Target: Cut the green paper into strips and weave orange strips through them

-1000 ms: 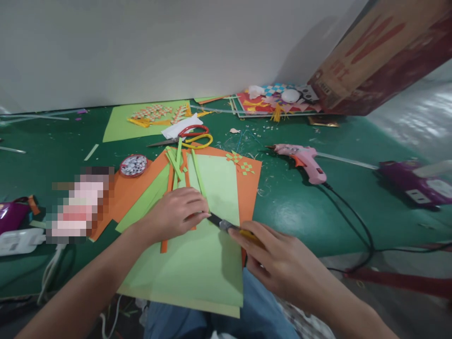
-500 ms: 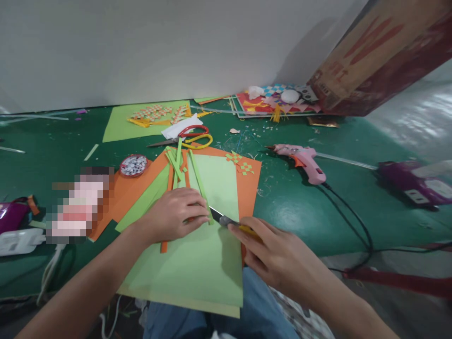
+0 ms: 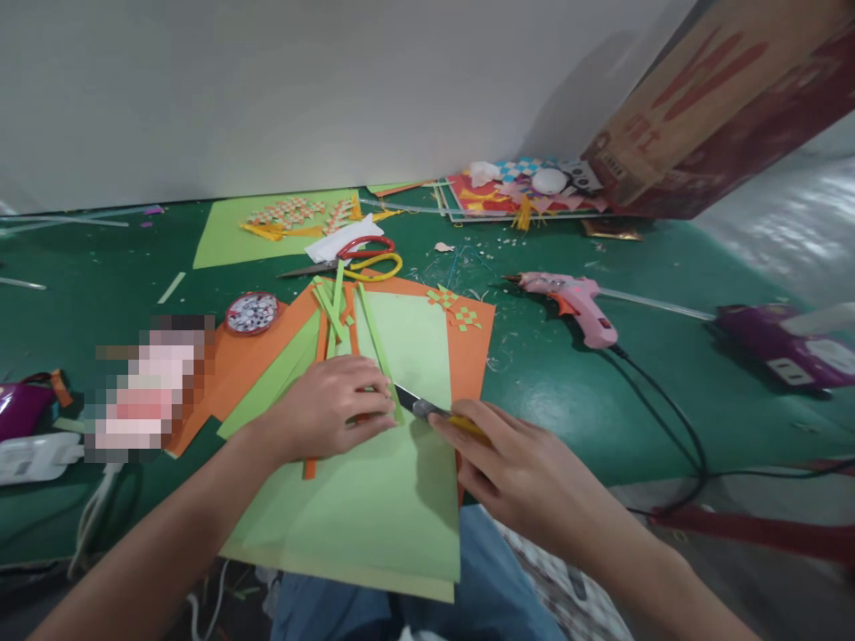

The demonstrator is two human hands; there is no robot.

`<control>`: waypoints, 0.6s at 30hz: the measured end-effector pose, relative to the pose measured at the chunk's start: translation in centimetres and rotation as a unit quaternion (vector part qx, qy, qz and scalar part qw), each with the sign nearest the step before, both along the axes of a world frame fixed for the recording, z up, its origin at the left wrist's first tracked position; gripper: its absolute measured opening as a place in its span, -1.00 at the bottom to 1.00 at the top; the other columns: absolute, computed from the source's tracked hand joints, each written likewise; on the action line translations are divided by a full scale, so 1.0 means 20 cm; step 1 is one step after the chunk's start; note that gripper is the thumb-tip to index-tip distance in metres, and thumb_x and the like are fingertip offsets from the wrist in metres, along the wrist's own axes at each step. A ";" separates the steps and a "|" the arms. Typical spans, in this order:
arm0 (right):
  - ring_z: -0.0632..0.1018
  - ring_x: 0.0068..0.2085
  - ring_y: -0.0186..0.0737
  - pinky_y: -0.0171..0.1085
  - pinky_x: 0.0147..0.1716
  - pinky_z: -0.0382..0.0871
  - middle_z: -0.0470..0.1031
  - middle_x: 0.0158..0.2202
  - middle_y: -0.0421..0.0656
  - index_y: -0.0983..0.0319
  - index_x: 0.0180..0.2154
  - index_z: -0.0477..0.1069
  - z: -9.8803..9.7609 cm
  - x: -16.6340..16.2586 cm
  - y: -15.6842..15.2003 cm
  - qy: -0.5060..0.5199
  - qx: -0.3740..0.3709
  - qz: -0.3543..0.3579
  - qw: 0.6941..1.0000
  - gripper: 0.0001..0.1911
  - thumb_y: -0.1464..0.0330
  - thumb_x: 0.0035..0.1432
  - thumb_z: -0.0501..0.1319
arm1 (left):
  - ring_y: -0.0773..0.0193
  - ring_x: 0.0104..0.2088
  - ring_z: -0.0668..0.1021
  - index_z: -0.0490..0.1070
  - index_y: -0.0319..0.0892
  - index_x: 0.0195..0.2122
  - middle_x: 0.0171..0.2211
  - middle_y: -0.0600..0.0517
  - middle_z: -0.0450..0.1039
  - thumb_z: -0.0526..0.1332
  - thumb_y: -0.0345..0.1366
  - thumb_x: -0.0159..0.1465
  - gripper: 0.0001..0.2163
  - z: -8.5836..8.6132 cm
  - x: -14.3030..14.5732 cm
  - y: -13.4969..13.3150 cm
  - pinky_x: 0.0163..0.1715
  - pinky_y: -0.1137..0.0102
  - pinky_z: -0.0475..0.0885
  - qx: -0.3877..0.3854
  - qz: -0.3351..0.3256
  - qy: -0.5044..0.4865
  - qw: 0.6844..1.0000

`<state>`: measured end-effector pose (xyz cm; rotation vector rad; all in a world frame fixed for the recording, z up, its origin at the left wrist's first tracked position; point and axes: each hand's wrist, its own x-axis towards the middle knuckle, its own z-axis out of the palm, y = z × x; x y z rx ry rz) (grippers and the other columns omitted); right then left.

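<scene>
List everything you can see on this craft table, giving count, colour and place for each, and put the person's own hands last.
green sheet: one, light green, front centre, under both hands
orange sheet: one showing, orange, beneath the green sheet
paper strips: several, green and orange, at the sheet's far edge
craft knife: one, yellow handle, blade on the green sheet
scissors: two pairs, red and yellow, behind the sheets
glue gun: one, pink, right of the sheets
googly eyes tub: one, round, left of the strips
cardboard box: one, brown, far right
left hand: pressing on the sheet
right hand: gripping the craft knife
</scene>
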<state>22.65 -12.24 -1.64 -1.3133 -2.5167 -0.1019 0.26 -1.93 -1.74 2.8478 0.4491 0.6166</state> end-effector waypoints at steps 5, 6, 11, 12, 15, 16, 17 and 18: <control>0.52 -0.32 -0.22 -0.25 -0.41 0.51 0.46 -0.26 -0.02 0.33 -0.03 0.43 0.00 0.00 0.00 -0.007 0.001 -0.006 1.000 -0.60 0.53 0.16 -0.03 | 0.25 -0.26 0.55 0.49 -0.17 -0.37 -0.33 0.00 0.54 0.14 -0.23 0.31 -0.80 0.00 0.00 0.00 -0.17 0.34 0.44 -0.007 0.002 0.003 1.000; 0.51 -0.32 -0.22 -0.25 -0.42 0.51 0.46 -0.26 -0.02 0.34 -0.03 0.42 0.00 0.00 0.01 -0.008 0.002 -0.007 1.000 -0.60 0.54 0.16 -0.03 | 0.25 -0.26 0.55 0.49 -0.17 -0.37 -0.33 0.00 0.54 0.14 -0.23 0.31 -0.80 0.00 0.00 0.00 -0.17 0.34 0.44 -0.008 0.001 0.002 1.000; 0.52 -0.32 -0.21 -0.27 -0.43 0.48 0.45 -0.27 -0.03 0.35 -0.04 0.42 0.00 -0.01 0.02 -0.014 0.003 -0.012 1.000 -0.61 0.55 0.13 -0.01 | 0.23 -0.24 0.56 0.49 -0.18 -0.37 -0.32 -0.01 0.54 0.14 -0.24 0.30 -0.81 -0.01 0.00 0.00 -0.16 0.32 0.45 -0.010 0.002 0.004 1.000; 0.52 -0.32 -0.21 -0.27 -0.43 0.48 0.45 -0.28 -0.03 0.35 -0.04 0.42 -0.01 -0.01 0.03 -0.014 0.003 -0.011 1.000 -0.61 0.55 0.12 0.00 | 0.23 -0.24 0.56 0.49 -0.18 -0.37 -0.32 -0.01 0.54 0.15 -0.24 0.30 -0.81 -0.01 0.00 0.00 -0.16 0.32 0.45 -0.010 0.002 0.005 1.000; 0.52 -0.31 -0.20 -0.26 -0.42 0.47 0.45 -0.26 -0.02 0.36 -0.03 0.41 -0.01 -0.01 0.04 -0.012 -0.001 -0.008 1.000 -0.60 0.55 0.10 0.01 | 0.22 -0.23 0.56 0.50 -0.18 -0.38 -0.32 -0.02 0.54 0.15 -0.24 0.30 -0.80 0.00 0.00 0.00 -0.16 0.31 0.46 -0.011 0.003 0.009 1.000; 0.52 -0.31 -0.20 -0.26 -0.42 0.47 0.44 -0.26 -0.02 0.36 -0.03 0.40 -0.01 -0.01 0.04 -0.013 -0.003 -0.007 1.000 -0.60 0.55 0.10 0.01 | 0.22 -0.23 0.56 0.50 -0.18 -0.38 -0.32 -0.02 0.54 0.14 -0.24 0.30 -0.80 0.00 0.00 0.00 -0.17 0.31 0.46 -0.011 0.003 0.010 1.000; 0.52 -0.31 -0.20 -0.26 -0.42 0.47 0.44 -0.25 -0.02 0.36 -0.02 0.40 -0.02 0.00 0.04 -0.015 -0.005 -0.007 1.000 -0.59 0.55 0.10 0.01 | 0.22 -0.24 0.56 0.50 -0.18 -0.38 -0.33 -0.02 0.54 0.14 -0.24 0.31 -0.79 0.00 0.00 0.00 -0.17 0.31 0.46 -0.010 0.004 0.011 1.000; 0.52 -0.31 -0.20 -0.26 -0.42 0.47 0.44 -0.25 -0.02 0.35 -0.02 0.40 -0.02 0.00 0.04 -0.017 -0.005 -0.007 1.000 -0.59 0.55 0.10 0.01 | 0.22 -0.24 0.56 0.50 -0.18 -0.39 -0.33 -0.02 0.54 0.14 -0.24 0.31 -0.79 0.00 0.00 0.00 -0.17 0.32 0.46 -0.010 0.003 0.011 1.000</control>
